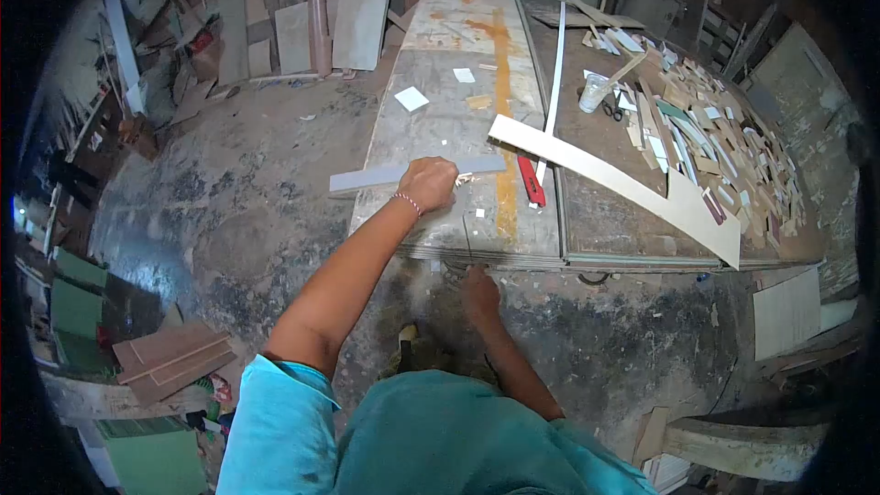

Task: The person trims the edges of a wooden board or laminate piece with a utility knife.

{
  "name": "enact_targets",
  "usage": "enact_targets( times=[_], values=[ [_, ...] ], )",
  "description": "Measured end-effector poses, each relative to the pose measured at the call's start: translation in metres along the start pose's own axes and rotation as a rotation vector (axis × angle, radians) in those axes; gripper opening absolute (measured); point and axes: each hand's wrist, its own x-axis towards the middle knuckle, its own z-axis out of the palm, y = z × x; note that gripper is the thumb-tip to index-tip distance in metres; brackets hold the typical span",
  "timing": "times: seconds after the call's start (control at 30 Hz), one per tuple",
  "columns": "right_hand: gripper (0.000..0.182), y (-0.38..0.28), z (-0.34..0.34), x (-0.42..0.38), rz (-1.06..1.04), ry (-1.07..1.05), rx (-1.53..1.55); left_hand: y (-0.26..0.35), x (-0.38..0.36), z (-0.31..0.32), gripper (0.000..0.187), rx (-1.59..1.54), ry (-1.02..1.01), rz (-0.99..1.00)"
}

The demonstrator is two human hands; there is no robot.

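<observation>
Presently, head view, one item in hand: a long grey strip (403, 174) laid flat across the near left part of the workbench (458, 110), its left end overhanging the bench edge into open floor. The left hand (429, 183) is clenched over the strip near its middle, pressing it down. The right hand (478, 291) is held below the bench's front edge, fingers closed around a thin dark blade or rod (468, 240) that rises to the edge; which tool it is cannot be told. Judged good practice: the strip kept pinned close to the working point, the overhang watched for tipping. Nearby on the bench: a red-handled cutter (531, 181) just beside the strip's right end, a white slat (553, 73) running away, a large pale curved board (632, 185) jutting past the front right edge, a heap of offcuts (715, 128) far right. Open room is found on the floor to the left; the curved board's corner crowds the right.
</observation>
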Motion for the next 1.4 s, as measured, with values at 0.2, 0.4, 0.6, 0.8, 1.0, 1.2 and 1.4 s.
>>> enact_targets(
  times=[0.2,0.4,0.6,0.8,1.0,1.2,1.4],
  values=[
    [0.024,-0.010,-0.012,0.007,0.152,-0.042,-0.045,-0.004,0.001,0.002,0.024,0.005,0.003,0.066],
    [0.024,-0.004,-0.019,0.004,-0.055,0.050,-0.046,-0.007,0.005,-0.005,0.023,-0.008,-0.049,0.095],
    [0.021,-0.031,0.003,0.052,0.137,0.022,-0.039,-0.004,0.000,-0.004,0.018,-0.006,-0.011,0.018],
    [0.025,-0.002,-0.003,-0.011,0.178,-0.104,-0.074,-0.002,0.004,-0.001,0.018,-0.006,0.032,-0.010],
    [0.025,-0.023,-0.031,0.021,-0.082,0.041,-0.007,-0.002,0.001,0.004,0.018,0.011,-0.013,0.068],
    [0.024,-0.019,-0.004,0.029,0.135,0.004,-0.027,0.001,-0.004,-0.002,0.018,-0.029,0.026,0.012],
    [0.030,-0.012,0.001,0.020,0.024,0.102,0.012,0.003,-0.004,0.008,0.023,-0.039,0.028,0.040]
  ],
)
